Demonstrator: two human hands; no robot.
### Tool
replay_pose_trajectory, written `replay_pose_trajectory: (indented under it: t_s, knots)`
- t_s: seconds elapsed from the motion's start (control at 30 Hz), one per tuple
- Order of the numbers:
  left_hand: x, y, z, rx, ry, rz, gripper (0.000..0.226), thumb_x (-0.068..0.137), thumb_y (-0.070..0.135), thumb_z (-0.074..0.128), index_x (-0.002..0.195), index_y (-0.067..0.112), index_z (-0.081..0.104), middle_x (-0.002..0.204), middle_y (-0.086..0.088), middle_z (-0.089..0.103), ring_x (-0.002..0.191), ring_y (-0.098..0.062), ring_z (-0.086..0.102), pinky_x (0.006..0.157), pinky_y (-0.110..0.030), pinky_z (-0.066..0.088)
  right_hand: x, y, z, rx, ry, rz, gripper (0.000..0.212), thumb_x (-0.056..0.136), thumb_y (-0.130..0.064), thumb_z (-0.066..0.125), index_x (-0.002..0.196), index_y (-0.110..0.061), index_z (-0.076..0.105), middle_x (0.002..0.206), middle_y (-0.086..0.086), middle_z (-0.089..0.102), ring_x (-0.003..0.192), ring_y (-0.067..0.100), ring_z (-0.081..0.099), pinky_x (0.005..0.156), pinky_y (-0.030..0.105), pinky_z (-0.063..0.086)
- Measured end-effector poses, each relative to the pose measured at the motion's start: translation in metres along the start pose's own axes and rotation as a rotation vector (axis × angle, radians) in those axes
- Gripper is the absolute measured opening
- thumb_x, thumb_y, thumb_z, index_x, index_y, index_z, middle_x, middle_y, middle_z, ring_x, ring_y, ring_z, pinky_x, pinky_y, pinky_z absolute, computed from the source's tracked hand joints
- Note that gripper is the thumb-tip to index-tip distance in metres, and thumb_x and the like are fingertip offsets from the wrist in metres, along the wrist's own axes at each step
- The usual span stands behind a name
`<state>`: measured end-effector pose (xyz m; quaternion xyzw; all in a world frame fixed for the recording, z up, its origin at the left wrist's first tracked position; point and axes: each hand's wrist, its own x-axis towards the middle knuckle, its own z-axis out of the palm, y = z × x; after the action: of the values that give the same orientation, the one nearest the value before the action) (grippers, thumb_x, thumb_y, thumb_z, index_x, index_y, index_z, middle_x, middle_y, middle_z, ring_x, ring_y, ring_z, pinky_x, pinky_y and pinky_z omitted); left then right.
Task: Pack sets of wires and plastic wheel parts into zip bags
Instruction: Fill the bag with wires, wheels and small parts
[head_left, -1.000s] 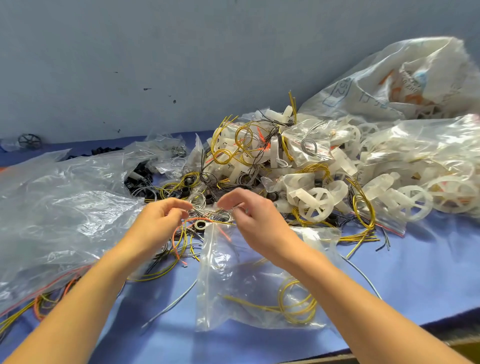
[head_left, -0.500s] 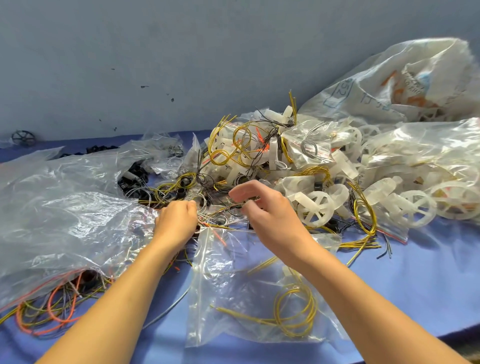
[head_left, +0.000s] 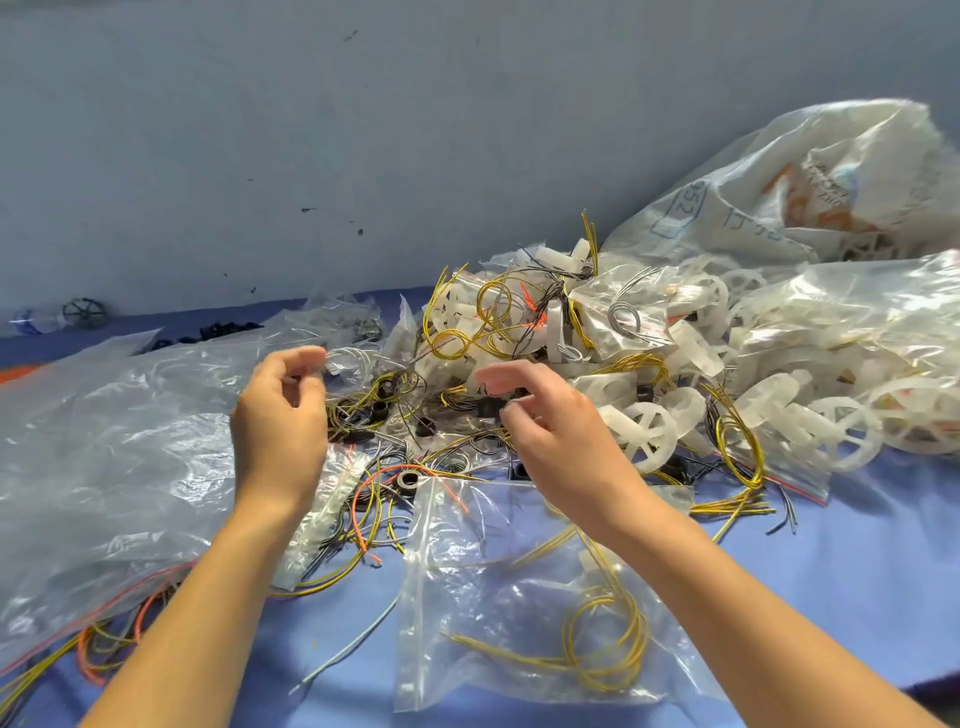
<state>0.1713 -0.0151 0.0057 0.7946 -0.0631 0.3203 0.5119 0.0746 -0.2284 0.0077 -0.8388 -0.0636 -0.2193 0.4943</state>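
A clear zip bag (head_left: 498, 587) lies flat on the blue table (head_left: 857, 571), holding a yellow wire coil (head_left: 608, 654). Above its mouth, my left hand (head_left: 280, 421) is raised and pinches a thin whitish wire coil (head_left: 356, 361) at its fingertips. My right hand (head_left: 561, 436) hovers beside it with fingers curled apart and nothing visibly in them. Between the hands lies a tangle of loose wires and black rings (head_left: 405, 421). A white plastic wheel (head_left: 644, 434) sits just right of my right hand.
A large crumpled clear bag (head_left: 104, 467) covers the left side. Packed bags of white wheels (head_left: 857, 338) and a big printed sack (head_left: 805, 197) pile up at the right. The grey wall (head_left: 363, 130) stands behind. A dark wheel (head_left: 83, 312) lies far left.
Both hands have lifted off the wire pile and away from the zip bag's mouth. My left hand now holds a whitish wire coil up; my right hand's fingers have spread.
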Motion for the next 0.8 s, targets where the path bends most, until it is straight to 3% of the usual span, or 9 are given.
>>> replay_pose_trajectory:
  t_s: [0.1,0.27,0.37,0.47,0.57,0.67,0.8]
  knots:
    - [-0.005,0.027,-0.014,-0.009,-0.01,0.159,0.017,0.096,0.016,0.058,0.107,0.027,0.066,0.087,0.018,0.065,0.075,0.008,0.059,0.065,-0.007,0.043,0.002,-0.007,-0.001,-0.048,-0.003,-0.069,0.038,0.1,-0.011,0.044,0.133,-0.027,0.056,0.13,-0.01,0.057,0.108,-0.006,0.053,0.094,0.011,0.04]
    - [-0.024,0.061,-0.014,-0.104,-0.249,0.378,0.018,0.094,0.012,0.063,0.103,0.028,0.068,0.095,0.02,0.069,0.085,-0.001,0.064,0.073,-0.008,0.043,0.001,-0.022,0.001,-0.007,-0.047,-0.105,0.037,0.105,-0.03,0.043,0.14,-0.022,0.052,0.134,-0.007,0.057,0.124,0.002,0.051,0.105,0.027,0.042]
    - [-0.033,0.065,-0.01,-0.139,-0.305,0.431,0.015,0.093,0.017,0.063,0.103,0.026,0.069,0.096,0.021,0.07,0.088,-0.001,0.065,0.073,-0.008,0.043,0.0,-0.028,-0.001,0.251,-0.133,-0.035,0.029,0.104,-0.02,0.046,0.124,-0.011,0.065,0.106,0.004,0.072,0.096,0.009,0.064,0.089,0.027,0.052]
    - [-0.039,0.063,-0.004,-0.149,-0.322,0.439,0.017,0.093,0.022,0.061,0.107,0.025,0.069,0.097,0.024,0.07,0.091,0.002,0.065,0.074,-0.007,0.043,0.001,-0.025,-0.005,0.536,-0.168,0.106,0.023,0.1,-0.014,0.052,0.114,-0.009,0.07,0.085,0.007,0.067,0.073,0.013,0.06,0.072,0.023,0.053]
    - [-0.037,0.056,-0.003,-0.037,-0.376,0.428,0.025,0.096,0.032,0.055,0.116,0.027,0.068,0.093,0.028,0.068,0.087,0.009,0.063,0.072,-0.004,0.041,0.003,-0.019,-0.011,0.702,-0.182,0.185,0.024,0.096,-0.015,0.057,0.113,-0.006,0.071,0.089,0.011,0.065,0.076,0.016,0.056,0.08,0.028,0.053]
    - [-0.037,0.051,-0.003,0.066,-0.448,0.474,0.028,0.098,0.031,0.047,0.116,0.024,0.067,0.078,0.023,0.062,0.073,0.002,0.059,0.066,-0.015,0.044,0.004,-0.017,-0.016,0.8,-0.203,0.201,0.027,0.087,-0.018,0.062,0.111,-0.009,0.073,0.098,0.012,0.072,0.079,0.013,0.064,0.079,0.025,0.055]
    - [-0.036,0.054,-0.003,0.19,-0.352,0.525,0.031,0.098,0.034,0.043,0.112,0.02,0.067,0.091,0.015,0.064,0.078,-0.018,0.063,0.069,-0.036,0.051,0.002,-0.014,-0.018,0.771,-0.246,0.225,0.027,0.076,-0.023,0.069,0.1,-0.012,0.077,0.096,0.014,0.071,0.082,0.018,0.058,0.082,0.026,0.055]
